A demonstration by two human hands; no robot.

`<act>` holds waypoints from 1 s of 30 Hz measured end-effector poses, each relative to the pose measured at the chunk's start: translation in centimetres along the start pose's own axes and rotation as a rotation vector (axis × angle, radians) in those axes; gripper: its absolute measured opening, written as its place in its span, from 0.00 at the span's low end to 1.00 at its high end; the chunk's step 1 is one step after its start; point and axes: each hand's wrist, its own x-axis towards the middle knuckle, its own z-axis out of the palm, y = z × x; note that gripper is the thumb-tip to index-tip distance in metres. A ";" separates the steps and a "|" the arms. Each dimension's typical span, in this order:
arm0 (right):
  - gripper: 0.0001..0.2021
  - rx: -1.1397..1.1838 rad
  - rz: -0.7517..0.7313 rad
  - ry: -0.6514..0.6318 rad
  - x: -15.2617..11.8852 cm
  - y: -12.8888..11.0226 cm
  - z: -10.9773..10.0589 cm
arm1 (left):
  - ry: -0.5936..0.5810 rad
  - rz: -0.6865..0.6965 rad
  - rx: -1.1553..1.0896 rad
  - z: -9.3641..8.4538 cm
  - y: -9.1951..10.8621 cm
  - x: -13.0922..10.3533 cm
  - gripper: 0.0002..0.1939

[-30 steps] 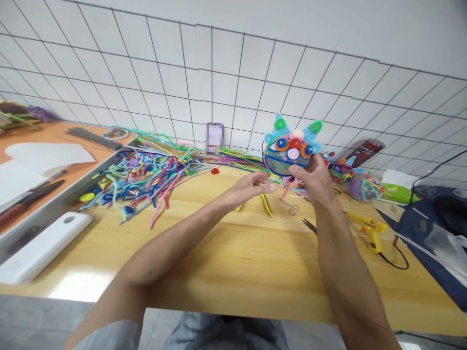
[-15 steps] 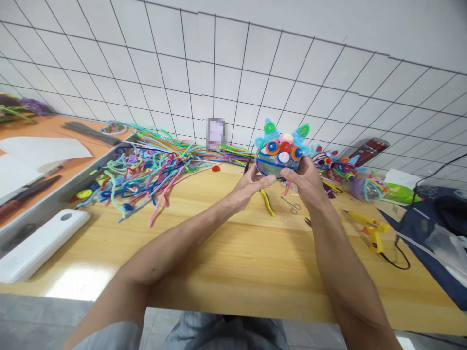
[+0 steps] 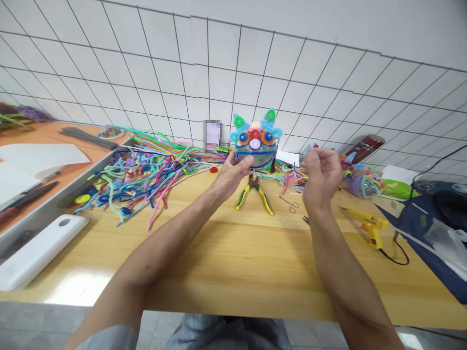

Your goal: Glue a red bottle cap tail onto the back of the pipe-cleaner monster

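A round mask-like ornament (image 3: 256, 146) with blue ears, green spirals, blue-and-orange eyes and a red nose is held upright by my left hand (image 3: 235, 173) at its lower left edge. My right hand (image 3: 323, 177) is raised to the right, apart from the ornament, its fingers curled together; whatever they hold, if anything, is too small to make out. Below the ornament, yellow-and-green pliers (image 3: 254, 193) lie with spread handles. Small scissors (image 3: 291, 204) rest to their right.
Colourful pipe cleaners (image 3: 142, 180) pile up at the left beside a white device (image 3: 40, 250). A yellow glue gun (image 3: 372, 226) with a cord lies at the right. Behind are a phone (image 3: 212, 135), a dark red bottle (image 3: 365, 148) and other decorated balls (image 3: 365, 184).
The ornament has moved left and now faces more forward in my left hand. My right hand has let go of it and moved right. The pliers are now in fuller view.
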 end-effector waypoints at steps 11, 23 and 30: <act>0.34 0.245 0.450 -0.687 -3.5 0.2 3.2 | 0.013 0.098 0.183 -0.8 1.4 0.0 0.36; 0.43 0.267 0.353 -0.294 -2.7 2.7 3.2 | 0.017 0.131 0.221 -0.8 2.1 -0.1 0.31; 0.41 0.170 0.256 -0.193 -2.7 3.3 3.5 | 0.039 0.131 0.163 -1.2 2.6 0.3 0.33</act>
